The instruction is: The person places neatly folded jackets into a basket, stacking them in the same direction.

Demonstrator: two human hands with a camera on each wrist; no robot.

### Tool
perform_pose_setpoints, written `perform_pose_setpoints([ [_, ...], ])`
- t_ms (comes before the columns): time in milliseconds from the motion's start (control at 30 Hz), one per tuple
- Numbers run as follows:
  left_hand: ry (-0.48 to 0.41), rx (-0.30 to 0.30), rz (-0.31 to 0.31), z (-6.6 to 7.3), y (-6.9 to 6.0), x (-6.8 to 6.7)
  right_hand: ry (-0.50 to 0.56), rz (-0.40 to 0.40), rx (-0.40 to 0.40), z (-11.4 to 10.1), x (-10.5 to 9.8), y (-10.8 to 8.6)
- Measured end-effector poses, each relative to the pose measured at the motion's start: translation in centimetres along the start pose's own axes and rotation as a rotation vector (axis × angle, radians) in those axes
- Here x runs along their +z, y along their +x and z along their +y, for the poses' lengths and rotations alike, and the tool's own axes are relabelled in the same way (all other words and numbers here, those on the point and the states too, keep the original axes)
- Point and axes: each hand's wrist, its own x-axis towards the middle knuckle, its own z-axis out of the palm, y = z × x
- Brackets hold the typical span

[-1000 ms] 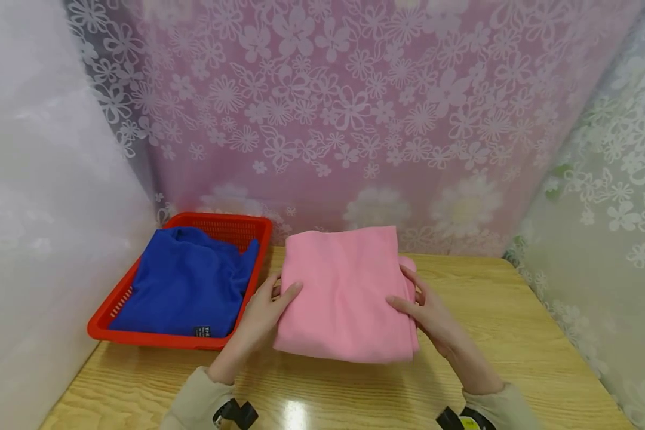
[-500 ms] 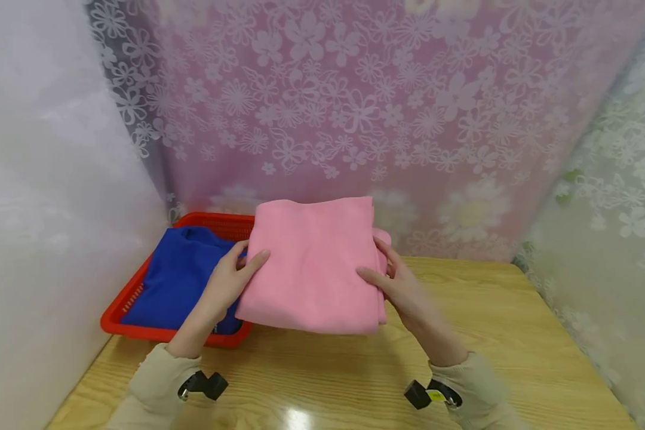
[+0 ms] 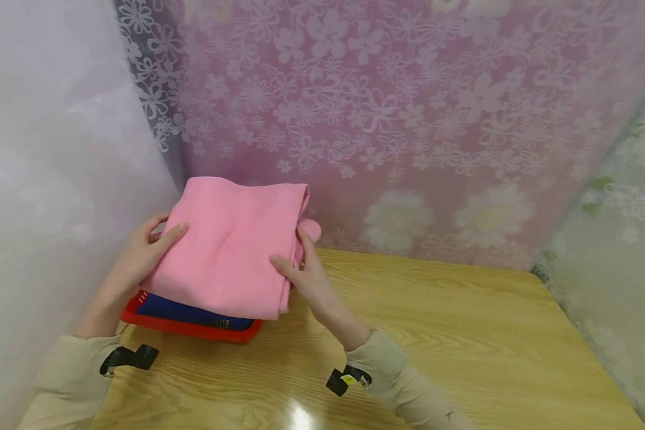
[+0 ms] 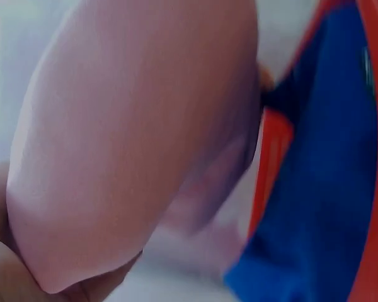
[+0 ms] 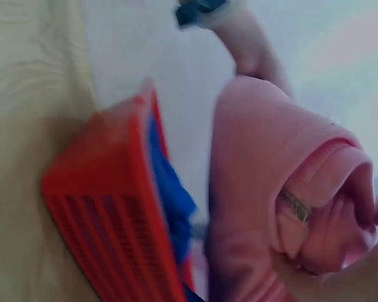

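A folded pink garment [image 3: 231,245] is held up between both hands. My left hand [image 3: 137,254] grips its left edge, thumb on top and fingers behind. On the opposite edge, my right hand [image 3: 314,278] pinches the folded layers, with the thumb on the upper face. Below the pink bundle stands a red basket [image 3: 193,330], largely covered from the head view. Inside it lies a blue garment [image 3: 188,312] with a dark label near its front edge. In the right wrist view, a gap separates the pink garment [image 5: 252,157] from the basket [image 5: 104,163]; a small label shows among its folds.
The basket stands on a wooden table [image 3: 435,334], at its left side. A whitish sheet [image 3: 59,149] rises close beside the left arm. Behind the table hangs a pink flowered curtain [image 3: 355,119], and another flowered sheet [image 3: 623,239] borders the right.
Both hands have carried the pink garment left, from beside the basket to over it. It now hides most of the basket and the blue garment. The head view has shifted slightly.
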Motion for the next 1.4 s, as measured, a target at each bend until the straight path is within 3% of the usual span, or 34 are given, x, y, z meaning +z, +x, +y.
perform_pose_setpoints([
  [133, 0.058, 0.025, 0.007, -2.0, 0.0, -2.7, -0.020, -0.024, -0.084, 1.8, 3.1, 0.8],
  [233, 0.081, 0.033, 0.019, -3.7, 0.0, -3.7, -0.062, -0.030, -0.110, 3.1, 4.6, 1.2],
  [333, 0.118, 0.016, 0.025, -5.5, 0.2, -3.8, -0.120, -0.053, -0.095, 4.4, 5.2, 1.7],
  [533, 0.130, -0.046, -0.030, -8.1, 0.6, -2.6, -0.257, -0.069, -0.051, 5.5, 4.8, 2.1],
  [600, 0.094, -0.013, -0.034, -8.3, 0.8, -2.4, -0.294, -0.033, -0.047, 5.3, 4.6, 1.9],
  [667, 0.111, 0.026, -0.036, -8.3, 1.0, -2.3, -0.365, 0.023, -0.069, 5.0, 4.6, 1.8],
  [800, 0.203, 0.082, -0.058, -8.1, 1.4, -1.8, -0.630, 0.107, -0.155, 5.0, 4.4, 1.5],
  [933, 0.282, 0.078, -0.072, -8.1, 1.7, -1.4, -0.946, 0.048, -0.242, 5.1, 4.0, 1.6],
  [1033, 0.338, 0.084, -0.082, -8.2, 2.1, -1.2, -1.098, -0.016, -0.233, 5.2, 3.5, 1.7],
  [1233, 0.462, 0.108, -0.103, -8.0, 3.1, -0.8, -1.255, -0.059, -0.170, 5.3, 2.7, 1.6],
  [1400, 0.527, 0.106, -0.081, -7.8, 3.7, -0.8, -1.232, -0.106, -0.152, 5.3, 2.3, 1.3],
])
